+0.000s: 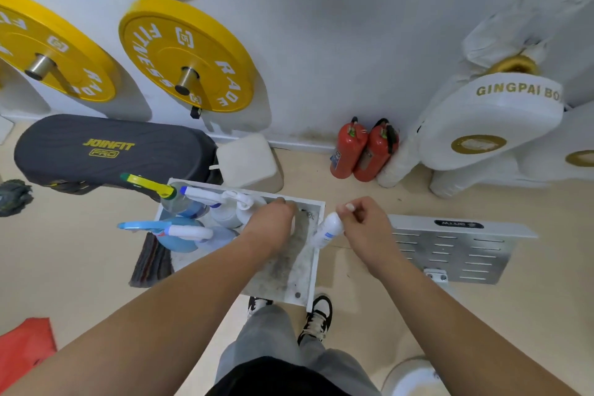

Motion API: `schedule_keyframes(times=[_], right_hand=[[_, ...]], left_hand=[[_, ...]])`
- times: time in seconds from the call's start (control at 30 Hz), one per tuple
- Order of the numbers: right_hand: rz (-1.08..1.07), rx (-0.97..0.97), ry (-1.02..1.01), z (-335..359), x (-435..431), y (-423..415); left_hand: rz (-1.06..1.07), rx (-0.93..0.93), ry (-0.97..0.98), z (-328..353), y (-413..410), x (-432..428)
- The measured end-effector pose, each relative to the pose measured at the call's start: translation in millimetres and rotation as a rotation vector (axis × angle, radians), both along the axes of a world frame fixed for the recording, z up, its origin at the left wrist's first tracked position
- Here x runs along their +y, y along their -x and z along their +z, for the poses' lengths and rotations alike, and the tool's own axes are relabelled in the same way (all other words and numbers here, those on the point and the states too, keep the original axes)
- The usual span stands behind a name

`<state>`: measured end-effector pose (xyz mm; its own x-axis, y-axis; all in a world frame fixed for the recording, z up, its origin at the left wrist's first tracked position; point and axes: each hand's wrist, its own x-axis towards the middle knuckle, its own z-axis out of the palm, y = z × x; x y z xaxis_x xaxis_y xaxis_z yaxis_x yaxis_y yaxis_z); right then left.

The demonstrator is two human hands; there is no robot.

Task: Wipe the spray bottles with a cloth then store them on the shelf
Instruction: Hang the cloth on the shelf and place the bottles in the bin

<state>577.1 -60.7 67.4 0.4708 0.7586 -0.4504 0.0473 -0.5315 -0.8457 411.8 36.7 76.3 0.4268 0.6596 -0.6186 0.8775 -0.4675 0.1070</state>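
Several spray bottles stand on the left part of a dusty white shelf (283, 280): one with a yellow trigger (151, 185), one with a blue-tipped white trigger (201, 194), a blue one (175, 230), and a white one (238, 202). My left hand (271, 223) is curled over the shelf, on or right beside the white one; what it grips is hidden. My right hand (363, 223) holds a small white bottle (328, 230) tilted at the shelf's right edge. A dark striped cloth (151, 262) lies on the floor left of the shelf.
A grey metal slotted plate (456, 251) lies on the floor to the right. Two red fire extinguishers (364, 151) stand by the wall, beside white boxing pads (491, 125). A dark JOINFIT step (109, 151) and yellow weight plates (186, 55) are at the back left. My shoes (316, 315) touch the shelf's near edge.
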Motion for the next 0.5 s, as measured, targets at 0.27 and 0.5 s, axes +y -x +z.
schedule_keyframes(times=[0.27,0.5], right_hand=[[-0.022,-0.051,-0.066,23.5,-9.7,-14.1],[-0.058,0.024,-0.092,25.2,-9.6,-10.2]], left_hand=[[-0.169,0.023,-0.116,37.7,-14.1,8.8],[-0.102,0.013,0.010,73.7,-18.8,29.2]])
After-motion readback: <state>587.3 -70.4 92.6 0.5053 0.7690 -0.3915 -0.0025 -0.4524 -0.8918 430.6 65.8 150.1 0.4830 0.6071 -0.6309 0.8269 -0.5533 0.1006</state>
